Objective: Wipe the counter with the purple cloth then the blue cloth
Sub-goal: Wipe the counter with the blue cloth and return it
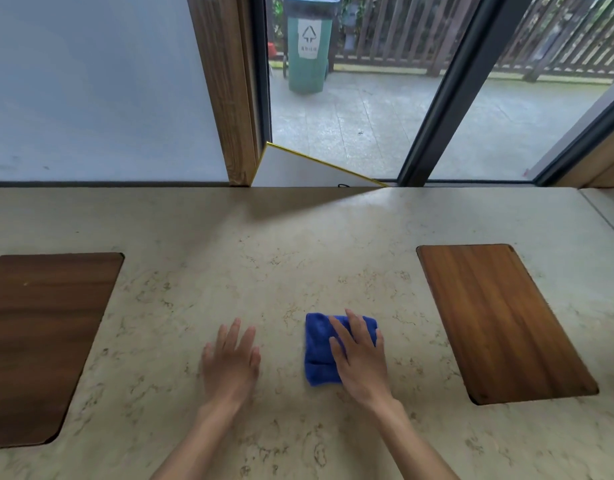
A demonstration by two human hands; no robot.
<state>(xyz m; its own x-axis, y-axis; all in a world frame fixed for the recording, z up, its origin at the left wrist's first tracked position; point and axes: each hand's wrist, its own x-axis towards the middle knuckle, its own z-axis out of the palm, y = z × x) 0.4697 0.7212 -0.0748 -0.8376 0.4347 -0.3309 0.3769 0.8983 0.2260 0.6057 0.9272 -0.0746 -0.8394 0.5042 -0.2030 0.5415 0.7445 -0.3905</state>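
Observation:
A folded blue cloth (320, 351) lies on the beige marbled counter (250, 278), near the front centre. My right hand (359, 358) rests flat on the cloth's right half, fingers spread and pressing it down. My left hand (232, 362) lies flat on the bare counter just left of the cloth, fingers apart, holding nothing. No purple cloth is in view.
A dark wooden inset panel (38, 341) sits in the counter at the left, a lighter wooden one (499, 320) at the right. Behind the counter are a white wall, a wooden post (229, 91) and windows onto a patio with a green bin (307, 46).

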